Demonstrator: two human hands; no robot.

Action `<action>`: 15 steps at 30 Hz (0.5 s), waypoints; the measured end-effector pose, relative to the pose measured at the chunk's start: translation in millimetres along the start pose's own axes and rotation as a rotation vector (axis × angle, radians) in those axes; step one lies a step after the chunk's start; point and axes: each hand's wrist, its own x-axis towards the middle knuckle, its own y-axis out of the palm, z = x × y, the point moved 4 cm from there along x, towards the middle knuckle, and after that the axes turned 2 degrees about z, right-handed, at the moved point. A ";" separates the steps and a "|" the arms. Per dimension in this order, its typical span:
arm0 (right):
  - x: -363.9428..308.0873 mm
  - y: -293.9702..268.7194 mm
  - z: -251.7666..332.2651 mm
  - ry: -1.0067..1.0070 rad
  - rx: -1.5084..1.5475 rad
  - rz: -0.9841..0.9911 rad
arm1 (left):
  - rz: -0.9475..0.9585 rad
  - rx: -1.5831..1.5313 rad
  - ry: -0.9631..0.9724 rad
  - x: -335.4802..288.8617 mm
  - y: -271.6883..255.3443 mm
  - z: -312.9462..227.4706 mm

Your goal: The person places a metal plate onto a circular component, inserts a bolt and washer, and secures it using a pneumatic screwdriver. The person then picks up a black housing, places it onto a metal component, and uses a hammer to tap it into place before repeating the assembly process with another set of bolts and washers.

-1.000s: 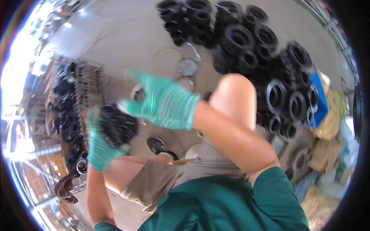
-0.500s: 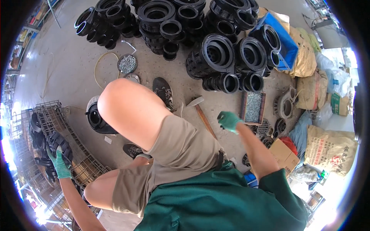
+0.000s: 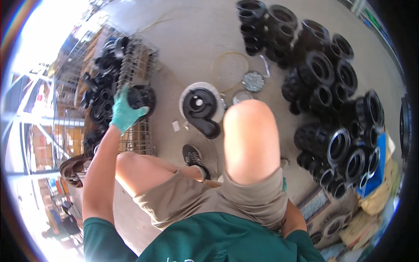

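Note:
At the wire basket's rim, my green-gloved left hand grips a black round plastic part, with its thumb along the near side. Several more black plastic parts are heaped in the basket beside it. Just right of the basket, a black snail-shaped housing lies on a round white-rimmed base on the floor. Of my right hand only a sliver of green glove shows past my raised knee; its fingers are hidden.
Stacks of black ring-shaped housings stand on the floor to the right. A round dish of small metal pieces sits beyond my knee, near a yellowish hose loop. A blue crate and sacks lie at far right.
The view has swung left toward the basket. My left hand has moved with a black part to the basket's right rim. My right hand has gone mostly behind my knee.

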 end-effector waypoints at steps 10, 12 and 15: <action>-144.5 -204.6 122.3 0.071 1.197 0.450 | 0.223 -0.023 -0.256 6.1 26.1 38.2; -191.3 -256.1 156.5 -0.053 1.253 0.296 | 0.245 -0.006 -0.274 10.5 34.4 32.8; -256.7 -331.7 228.7 -0.484 1.272 0.190 | 0.234 -0.068 -0.267 10.8 31.3 32.9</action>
